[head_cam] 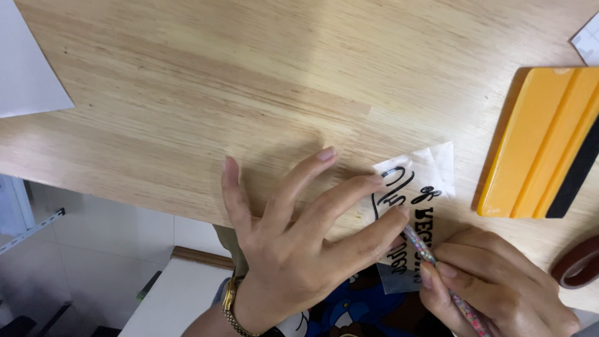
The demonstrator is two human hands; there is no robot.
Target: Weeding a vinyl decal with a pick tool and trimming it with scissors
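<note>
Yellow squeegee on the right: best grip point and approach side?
Grip the yellow squeegee across its thick ribbed body, probably coming from above with fingers on the two long sides. It lies flat on the wooden table, its black-strip edge angled right; both long sides look clear of other things.

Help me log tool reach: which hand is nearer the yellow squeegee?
Right. The right hand lies just below the yellow squeegee, gripping a speckled pen tool. The left hand sits farther left, fingers pressing the clear decal sheet.
</note>
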